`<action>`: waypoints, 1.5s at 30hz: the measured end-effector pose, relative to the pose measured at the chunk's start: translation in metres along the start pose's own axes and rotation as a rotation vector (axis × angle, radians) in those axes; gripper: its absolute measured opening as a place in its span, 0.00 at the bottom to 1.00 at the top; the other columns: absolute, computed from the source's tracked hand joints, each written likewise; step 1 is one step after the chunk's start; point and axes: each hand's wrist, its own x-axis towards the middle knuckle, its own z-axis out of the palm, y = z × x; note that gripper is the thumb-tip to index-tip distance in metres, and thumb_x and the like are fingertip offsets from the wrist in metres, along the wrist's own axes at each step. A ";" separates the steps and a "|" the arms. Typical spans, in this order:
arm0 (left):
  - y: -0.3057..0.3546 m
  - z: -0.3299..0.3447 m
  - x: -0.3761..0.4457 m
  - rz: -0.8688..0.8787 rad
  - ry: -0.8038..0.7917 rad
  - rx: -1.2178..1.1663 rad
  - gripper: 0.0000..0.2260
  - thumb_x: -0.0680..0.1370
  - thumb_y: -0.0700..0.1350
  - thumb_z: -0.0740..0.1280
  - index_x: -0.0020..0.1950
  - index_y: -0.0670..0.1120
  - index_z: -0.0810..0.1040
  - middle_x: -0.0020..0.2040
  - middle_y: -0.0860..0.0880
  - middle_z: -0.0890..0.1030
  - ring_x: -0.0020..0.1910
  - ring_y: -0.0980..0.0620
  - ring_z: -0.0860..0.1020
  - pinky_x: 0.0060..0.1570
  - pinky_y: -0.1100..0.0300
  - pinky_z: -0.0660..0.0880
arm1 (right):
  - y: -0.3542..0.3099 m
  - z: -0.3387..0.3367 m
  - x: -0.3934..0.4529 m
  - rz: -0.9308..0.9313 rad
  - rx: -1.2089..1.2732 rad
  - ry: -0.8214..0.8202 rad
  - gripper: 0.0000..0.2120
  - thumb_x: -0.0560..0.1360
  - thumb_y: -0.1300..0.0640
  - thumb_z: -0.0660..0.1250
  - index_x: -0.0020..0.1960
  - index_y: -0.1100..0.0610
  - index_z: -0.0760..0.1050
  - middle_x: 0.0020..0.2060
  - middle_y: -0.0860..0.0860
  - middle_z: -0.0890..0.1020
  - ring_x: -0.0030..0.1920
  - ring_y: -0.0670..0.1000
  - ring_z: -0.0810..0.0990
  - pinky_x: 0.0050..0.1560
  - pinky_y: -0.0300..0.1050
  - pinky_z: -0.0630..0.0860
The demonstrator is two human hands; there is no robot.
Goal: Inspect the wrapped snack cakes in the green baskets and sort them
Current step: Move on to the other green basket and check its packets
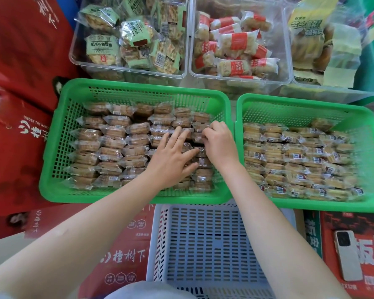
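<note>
Working in the left green basket (pixel 52 169), the left hand (pixel 173 160) lies flat with fingers spread wide on the packed rows of wrapped snack cakes (pixel 112 145), apparently steadying them, while the right hand (pixel 219 143) curls its fingers into the rows beside it, seemingly pinching one wrapper, though the grip itself is hidden. More cakes fill the right green basket (pixel 307 201) just beside, probably the other sorted lot. A grey basket (pixel 203 244) sits below both, likely placed close for rejects.
</note>
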 end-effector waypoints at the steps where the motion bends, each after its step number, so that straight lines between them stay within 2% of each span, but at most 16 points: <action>1: -0.001 -0.001 0.001 -0.004 -0.048 -0.006 0.28 0.82 0.65 0.45 0.78 0.57 0.66 0.83 0.40 0.50 0.82 0.41 0.46 0.79 0.40 0.44 | 0.000 0.000 0.002 -0.003 0.020 0.001 0.04 0.70 0.72 0.70 0.41 0.65 0.79 0.40 0.58 0.77 0.44 0.60 0.74 0.43 0.53 0.74; 5: -0.004 0.000 0.004 -0.013 -0.111 -0.002 0.26 0.83 0.66 0.49 0.79 0.59 0.61 0.83 0.41 0.48 0.82 0.42 0.44 0.79 0.41 0.40 | -0.001 -0.009 0.008 -0.053 0.054 -0.085 0.08 0.71 0.74 0.65 0.47 0.64 0.76 0.45 0.58 0.79 0.48 0.60 0.75 0.47 0.52 0.72; 9: -0.004 0.000 0.003 -0.022 -0.131 -0.011 0.25 0.83 0.65 0.50 0.79 0.59 0.63 0.83 0.42 0.49 0.82 0.43 0.44 0.79 0.41 0.40 | -0.011 -0.026 0.017 0.029 0.079 -0.256 0.15 0.74 0.73 0.55 0.51 0.54 0.62 0.43 0.54 0.72 0.41 0.57 0.70 0.40 0.48 0.64; 13: -0.003 -0.002 0.003 -0.027 -0.149 -0.008 0.25 0.83 0.65 0.51 0.78 0.58 0.63 0.83 0.42 0.48 0.82 0.43 0.43 0.78 0.41 0.39 | -0.012 -0.034 0.026 0.075 0.129 -0.267 0.12 0.78 0.70 0.53 0.52 0.54 0.61 0.44 0.56 0.74 0.44 0.59 0.74 0.40 0.48 0.66; 15: -0.003 -0.002 0.003 -0.027 -0.160 -0.009 0.25 0.83 0.65 0.51 0.79 0.59 0.62 0.83 0.43 0.47 0.82 0.43 0.43 0.78 0.40 0.40 | -0.012 -0.041 0.022 0.065 0.105 -0.158 0.10 0.77 0.72 0.54 0.50 0.58 0.65 0.44 0.55 0.73 0.47 0.58 0.72 0.42 0.49 0.65; 18: -0.003 -0.006 0.003 -0.026 -0.165 -0.018 0.25 0.83 0.65 0.50 0.79 0.60 0.61 0.83 0.43 0.47 0.82 0.44 0.43 0.78 0.40 0.40 | -0.012 -0.064 0.006 0.040 0.092 0.101 0.06 0.78 0.70 0.56 0.46 0.61 0.68 0.41 0.54 0.72 0.44 0.56 0.70 0.42 0.50 0.67; 23: 0.006 -0.023 -0.006 -0.018 -0.104 -0.076 0.23 0.85 0.59 0.54 0.79 0.56 0.64 0.83 0.43 0.49 0.82 0.44 0.43 0.79 0.43 0.39 | -0.019 -0.102 -0.045 0.273 0.359 0.354 0.04 0.81 0.65 0.59 0.48 0.60 0.70 0.43 0.51 0.73 0.42 0.48 0.70 0.43 0.31 0.67; 25: 0.016 -0.035 -0.017 -0.089 0.012 -0.334 0.18 0.85 0.52 0.58 0.75 0.51 0.71 0.81 0.45 0.59 0.81 0.46 0.53 0.79 0.47 0.49 | -0.026 -0.107 -0.069 0.452 0.525 0.357 0.03 0.82 0.62 0.60 0.50 0.58 0.71 0.44 0.50 0.74 0.43 0.49 0.72 0.45 0.34 0.69; 28: 0.036 -0.061 -0.042 -0.401 0.051 -1.219 0.13 0.86 0.50 0.58 0.63 0.50 0.79 0.62 0.50 0.81 0.62 0.51 0.78 0.63 0.52 0.73 | -0.039 -0.105 -0.099 0.683 0.789 0.276 0.04 0.83 0.59 0.59 0.50 0.54 0.72 0.42 0.47 0.75 0.41 0.45 0.74 0.45 0.41 0.72; 30: 0.047 -0.071 -0.061 -0.507 0.001 -1.700 0.12 0.85 0.51 0.60 0.62 0.49 0.80 0.51 0.49 0.85 0.47 0.52 0.83 0.52 0.51 0.81 | -0.049 -0.097 -0.114 0.750 0.889 0.202 0.05 0.83 0.57 0.59 0.51 0.53 0.72 0.43 0.49 0.76 0.42 0.49 0.75 0.47 0.49 0.76; 31: 0.050 -0.072 -0.070 -0.520 0.016 -1.802 0.11 0.83 0.49 0.63 0.61 0.47 0.80 0.47 0.50 0.84 0.43 0.54 0.83 0.47 0.52 0.82 | -0.055 -0.094 -0.121 0.761 0.921 0.175 0.05 0.83 0.56 0.59 0.51 0.53 0.72 0.43 0.52 0.77 0.44 0.54 0.77 0.50 0.55 0.79; 33: 0.053 -0.073 -0.088 -0.535 0.062 -1.909 0.08 0.81 0.45 0.68 0.59 0.46 0.80 0.44 0.52 0.83 0.40 0.56 0.82 0.39 0.56 0.82 | -0.066 -0.090 -0.130 0.759 0.938 0.150 0.06 0.84 0.54 0.58 0.50 0.53 0.72 0.44 0.58 0.78 0.46 0.60 0.79 0.52 0.62 0.79; 35: 0.051 -0.072 -0.103 -0.553 0.063 -2.008 0.08 0.80 0.43 0.68 0.59 0.45 0.81 0.45 0.50 0.84 0.41 0.54 0.83 0.39 0.56 0.82 | -0.076 -0.091 -0.138 0.736 0.910 0.135 0.09 0.84 0.53 0.57 0.48 0.54 0.71 0.38 0.55 0.75 0.37 0.51 0.77 0.43 0.53 0.79; 37: 0.048 -0.070 -0.117 -0.577 0.058 -2.051 0.10 0.80 0.43 0.68 0.61 0.45 0.81 0.49 0.47 0.86 0.44 0.51 0.84 0.40 0.55 0.82 | -0.084 -0.092 -0.146 0.697 0.856 0.136 0.10 0.85 0.52 0.56 0.48 0.55 0.71 0.33 0.49 0.71 0.28 0.43 0.69 0.34 0.46 0.71; 41: 0.046 -0.066 -0.143 -0.645 0.065 -1.962 0.12 0.81 0.41 0.68 0.64 0.42 0.81 0.54 0.41 0.86 0.49 0.45 0.84 0.37 0.58 0.82 | -0.098 -0.097 -0.164 0.645 0.822 0.153 0.09 0.84 0.52 0.59 0.47 0.54 0.72 0.29 0.48 0.69 0.27 0.45 0.66 0.32 0.44 0.65; 45: 0.046 -0.070 -0.167 -0.631 0.080 -1.832 0.10 0.80 0.40 0.69 0.60 0.41 0.83 0.53 0.40 0.86 0.53 0.40 0.83 0.44 0.54 0.85 | -0.113 -0.110 -0.184 0.638 0.912 0.159 0.12 0.83 0.50 0.61 0.46 0.57 0.73 0.27 0.45 0.68 0.27 0.46 0.66 0.31 0.44 0.64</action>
